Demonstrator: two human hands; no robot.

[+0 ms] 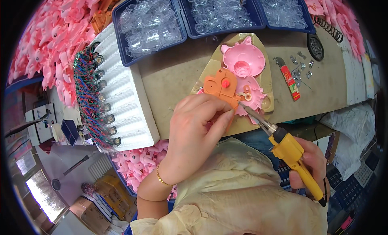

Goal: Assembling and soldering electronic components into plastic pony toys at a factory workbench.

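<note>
My left hand (196, 128) is closed, thumb and forefinger pinching the lower edge of an orange plastic part (212, 85) with a small red piece on it. Wrapped in my right hand (313, 162) is a yellow soldering iron (287, 148). Its metal tip meets the orange part's right edge, just beyond my left fingertips; whether it touches is too small to tell. Beneath and behind the orange part lie pink plastic shell halves (248, 57), set in a tan holder (262, 43). My left fingers hide part of the lower shell.
Blue bins (186, 37) of clear plastic pieces line the back. A white foam tray (139, 118) at left carries wired round parts (97, 59). Right of the holder lie a red packet (287, 77), small metal bits (297, 71) and a coiled iron stand (329, 29). Pink parts (48, 45) are heaped far left.
</note>
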